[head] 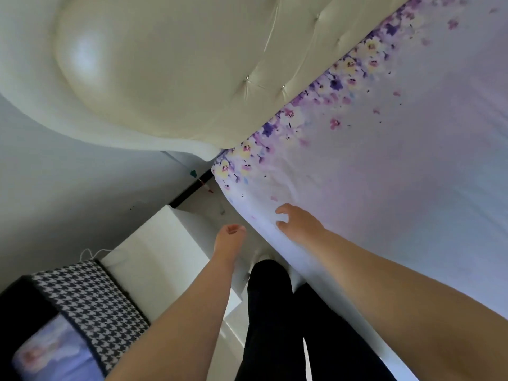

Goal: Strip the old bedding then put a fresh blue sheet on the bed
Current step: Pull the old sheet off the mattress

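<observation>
Right hand (295, 221): reaches forward, fingers curled, fingertips on floral sheet (384, 138) near the bed's side edge.
Left hand (229, 236): loosely curled, holding nothing, beside the bed.
Floral sheet: spread flat, up to the headboard (178, 64).

A floral sheet (384, 160) covers the bed, its purple and yellow flowers running along the cream tufted headboard (178, 72); the right hand (297, 220) lies on the sheet near the bed's edge, fingers curled against the fabric; the left hand (229, 237) hangs loosely curled over the gap beside the bed, holding nothing; a white nightstand (165, 243) stands below it, with houndstooth cloth (90, 306) nearby.
</observation>
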The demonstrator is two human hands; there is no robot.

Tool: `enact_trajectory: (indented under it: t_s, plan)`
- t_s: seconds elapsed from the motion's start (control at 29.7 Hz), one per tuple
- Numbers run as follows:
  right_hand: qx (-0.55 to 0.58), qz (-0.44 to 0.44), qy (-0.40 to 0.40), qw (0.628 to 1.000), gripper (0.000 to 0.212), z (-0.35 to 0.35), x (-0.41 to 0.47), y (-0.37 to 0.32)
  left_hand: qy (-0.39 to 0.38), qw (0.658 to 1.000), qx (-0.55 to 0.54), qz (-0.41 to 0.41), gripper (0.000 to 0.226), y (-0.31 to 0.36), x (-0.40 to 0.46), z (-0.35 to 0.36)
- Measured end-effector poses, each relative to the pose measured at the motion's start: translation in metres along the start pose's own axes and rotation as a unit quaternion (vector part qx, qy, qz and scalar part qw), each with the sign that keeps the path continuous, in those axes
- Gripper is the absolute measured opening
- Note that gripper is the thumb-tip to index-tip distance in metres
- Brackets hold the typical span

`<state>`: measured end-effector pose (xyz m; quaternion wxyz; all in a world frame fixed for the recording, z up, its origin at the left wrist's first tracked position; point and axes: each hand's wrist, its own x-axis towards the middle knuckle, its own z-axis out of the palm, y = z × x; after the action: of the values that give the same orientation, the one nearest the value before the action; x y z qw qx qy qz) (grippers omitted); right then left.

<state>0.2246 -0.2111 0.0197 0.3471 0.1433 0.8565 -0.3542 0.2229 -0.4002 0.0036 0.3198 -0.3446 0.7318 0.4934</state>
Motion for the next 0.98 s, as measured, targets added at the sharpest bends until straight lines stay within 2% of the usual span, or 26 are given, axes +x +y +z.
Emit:
enact_trajectory:
  t_s: [0.13, 0.27, 0.4, 0.51, 0.64, 0.71, 0.78, 0.84, 0.88, 0.98]
  plan:
    - [-0.092, -0.015, -0.051, 0.994, 0.055, 0.026, 0.056, -0.013, 0.009, 1.0, -0.002, -0.007, 0.03, 0.009, 0.054, -0.014]
    - [-0.137, 0.024, -0.125, 0.982, 0.09, 0.053, 0.1, -0.008, 0.013, 0.999, -0.027, -0.03, 0.03, 0.009, 0.103, -0.016]
    - [-0.153, 0.063, -0.154, 0.974, 0.11, 0.072, 0.135, 0.026, 0.007, 0.998, -0.028, -0.058, 0.048, 0.012, 0.148, -0.002]
    - [-0.141, 0.076, -0.139, 0.977, 0.112, 0.075, 0.153, 0.044, 0.036, 0.998, -0.036, -0.04, 0.068, 0.028, 0.185, 0.005]
    - [-0.146, 0.082, -0.14, 0.976, 0.106, 0.079, 0.161, 0.046, 0.06, 0.996, -0.029, 0.051, 0.066, 0.068, 0.233, 0.002]
    - [-0.147, 0.076, -0.132, 0.977, 0.103, 0.079, 0.162, 0.046, 0.035, 0.998, -0.034, 0.034, 0.069, 0.089, 0.248, 0.0]
    - [-0.155, 0.073, -0.118, 0.978, 0.099, 0.079, 0.161, 0.044, -0.007, 0.998, -0.052, -0.019, 0.077, 0.098, 0.259, -0.004]
    - [-0.172, 0.077, -0.087, 0.978, 0.094, 0.078, 0.161, 0.039, -0.019, 0.997, -0.06, -0.049, 0.067, 0.099, 0.26, -0.002]
    - [-0.183, 0.078, -0.066, 0.978, 0.092, 0.078, 0.161, 0.035, 0.003, 0.997, -0.058, -0.042, 0.062, 0.1, 0.257, 0.001]
    - [-0.158, 0.069, 0.004, 0.985, 0.094, 0.075, 0.163, 0.014, 0.073, 0.997, 0.022, 0.025, 0.074, 0.108, 0.233, 0.017]
